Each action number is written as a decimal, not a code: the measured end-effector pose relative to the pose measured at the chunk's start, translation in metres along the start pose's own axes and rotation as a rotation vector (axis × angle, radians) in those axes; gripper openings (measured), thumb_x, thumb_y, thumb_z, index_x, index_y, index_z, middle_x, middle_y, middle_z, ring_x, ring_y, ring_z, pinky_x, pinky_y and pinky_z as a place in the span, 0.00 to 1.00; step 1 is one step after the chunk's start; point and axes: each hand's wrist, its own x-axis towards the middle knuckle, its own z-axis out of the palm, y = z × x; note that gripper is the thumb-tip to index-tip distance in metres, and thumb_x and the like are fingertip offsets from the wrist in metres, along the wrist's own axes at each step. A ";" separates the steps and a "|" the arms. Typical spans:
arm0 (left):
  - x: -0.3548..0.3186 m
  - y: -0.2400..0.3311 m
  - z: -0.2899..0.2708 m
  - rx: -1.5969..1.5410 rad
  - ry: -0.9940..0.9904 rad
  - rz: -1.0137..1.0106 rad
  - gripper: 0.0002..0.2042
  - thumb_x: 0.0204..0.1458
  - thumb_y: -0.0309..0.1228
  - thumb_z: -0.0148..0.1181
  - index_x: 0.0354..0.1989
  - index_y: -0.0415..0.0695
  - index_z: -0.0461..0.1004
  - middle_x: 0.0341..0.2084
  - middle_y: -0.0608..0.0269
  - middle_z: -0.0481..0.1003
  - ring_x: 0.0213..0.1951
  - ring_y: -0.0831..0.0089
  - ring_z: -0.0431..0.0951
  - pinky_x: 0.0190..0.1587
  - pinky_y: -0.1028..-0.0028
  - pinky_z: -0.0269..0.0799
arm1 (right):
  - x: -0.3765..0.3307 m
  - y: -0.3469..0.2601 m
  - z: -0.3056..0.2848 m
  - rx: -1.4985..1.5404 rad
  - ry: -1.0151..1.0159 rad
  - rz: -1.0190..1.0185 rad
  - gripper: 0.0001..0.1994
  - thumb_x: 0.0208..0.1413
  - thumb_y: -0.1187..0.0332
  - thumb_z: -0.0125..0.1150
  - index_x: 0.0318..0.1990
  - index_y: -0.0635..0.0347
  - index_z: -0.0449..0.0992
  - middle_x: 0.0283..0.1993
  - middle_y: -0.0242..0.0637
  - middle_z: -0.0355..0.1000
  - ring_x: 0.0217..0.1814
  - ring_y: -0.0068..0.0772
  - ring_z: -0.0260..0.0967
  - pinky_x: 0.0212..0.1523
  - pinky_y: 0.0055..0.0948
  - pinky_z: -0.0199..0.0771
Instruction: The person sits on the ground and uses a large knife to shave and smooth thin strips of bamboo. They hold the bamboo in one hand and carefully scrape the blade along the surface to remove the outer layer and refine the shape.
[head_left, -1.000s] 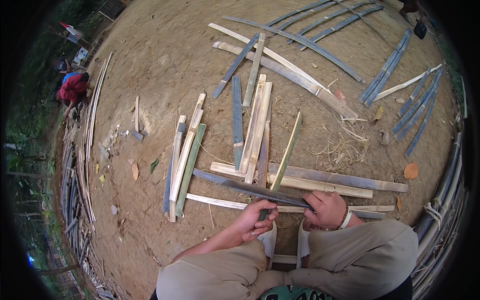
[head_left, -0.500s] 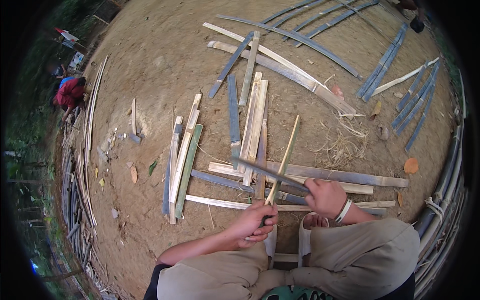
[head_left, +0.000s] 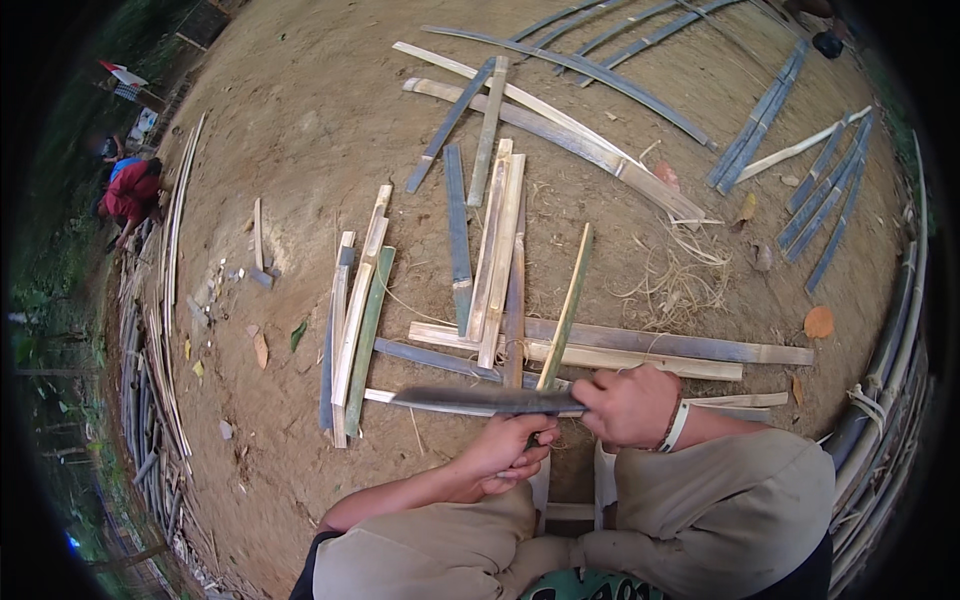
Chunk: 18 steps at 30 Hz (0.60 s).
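My left hand [head_left: 503, 452] is closed around the lower end of a narrow bamboo strip [head_left: 570, 303], which points up and away, green on one side and pale on the other. In my right hand [head_left: 632, 408] is a machete, its handle hidden by the fingers. The long dark machete blade [head_left: 475, 402] lies nearly level across the strip, just above my left fingers, with its tip to the left. Beyond my hands, split bamboo slats [head_left: 640, 343] lie crosswise on the ground, and more slats [head_left: 500, 250] rest over them.
Left of centre lies a small group of slats [head_left: 362, 330]. Curly shavings [head_left: 678, 290] sit to the right. Longer dark strips [head_left: 620, 80] spread at the far side. Bamboo poles [head_left: 880, 390] line the right edge. A person in red [head_left: 132, 192] bends down at far left.
My right hand has drawn the machete down along the strip toward my left hand. Its blade has turned from slanted to nearly level. My left hand keeps its hold.
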 end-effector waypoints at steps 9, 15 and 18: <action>0.000 0.001 0.010 -0.013 0.041 0.083 0.04 0.63 0.28 0.46 0.36 0.42 0.63 0.21 0.68 0.63 0.10 0.86 0.53 0.07 0.83 0.45 | 0.004 0.030 -0.001 0.006 0.089 0.124 0.12 0.53 0.61 0.55 0.39 0.58 0.70 0.27 0.46 0.74 0.26 0.54 0.74 0.30 0.51 0.76; 0.000 0.002 0.014 -0.009 0.099 0.127 0.07 0.63 0.29 0.46 0.32 0.43 0.63 0.19 0.69 0.62 0.10 0.87 0.52 0.07 0.83 0.45 | 0.020 0.070 0.021 -0.024 0.222 0.276 0.13 0.52 0.57 0.59 0.40 0.51 0.69 0.27 0.43 0.73 0.24 0.51 0.74 0.25 0.50 0.75; -0.004 0.007 0.014 -0.005 0.079 0.053 0.04 0.63 0.28 0.46 0.36 0.42 0.63 0.22 0.68 0.63 0.11 0.87 0.53 0.07 0.83 0.45 | 0.004 0.029 0.006 0.002 0.072 0.072 0.10 0.54 0.61 0.55 0.40 0.54 0.69 0.28 0.48 0.74 0.25 0.54 0.75 0.27 0.52 0.76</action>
